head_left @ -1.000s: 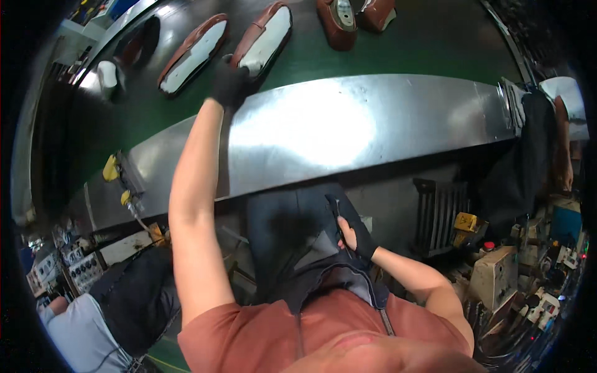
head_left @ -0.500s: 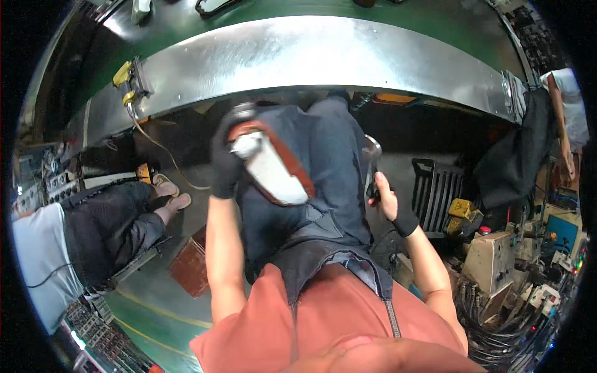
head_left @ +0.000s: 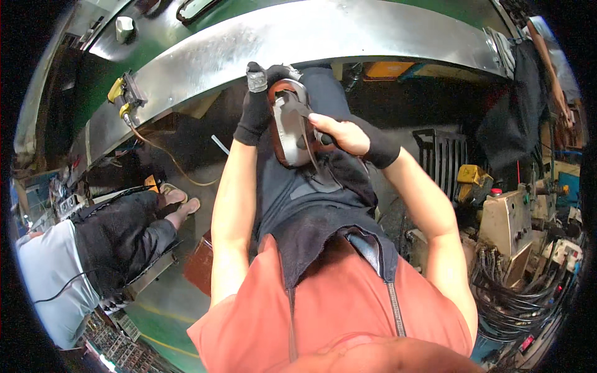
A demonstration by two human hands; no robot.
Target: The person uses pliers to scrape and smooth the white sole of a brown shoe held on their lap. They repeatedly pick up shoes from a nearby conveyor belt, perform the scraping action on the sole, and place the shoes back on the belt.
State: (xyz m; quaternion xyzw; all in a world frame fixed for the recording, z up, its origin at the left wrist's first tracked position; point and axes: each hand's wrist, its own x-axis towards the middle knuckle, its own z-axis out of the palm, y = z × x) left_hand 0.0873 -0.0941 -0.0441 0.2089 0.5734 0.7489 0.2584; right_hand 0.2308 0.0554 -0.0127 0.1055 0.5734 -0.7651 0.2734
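Observation:
A brown shoe upper (head_left: 278, 143) with a pale underside turned up lies over my lap, its sole side facing me. My left hand (head_left: 255, 112), in a black glove with silver tape on the fingertips, is closed around its far left side. My right hand (head_left: 351, 137), with a black wrist covering and a bare thumb, is closed on a dark-handled hand tool (head_left: 295, 109) with a curved metal end. That metal end lies over the upper's underside, apparently touching it. The tool's exact kind is hard to make out.
A metal-edged bench (head_left: 211, 53) curves across in front, with a yellow corded tool (head_left: 119, 93) at its left. Another person (head_left: 124, 242) sits at the left. Machine boxes (head_left: 504, 217) and bundled cables (head_left: 510, 298) stand at the right, near a black slatted crate (head_left: 441, 158).
My right hand has brought the tool from beside my right thigh over to the shoe upper. My left hand has moved slightly right and forward, turning the upper more upright in view.

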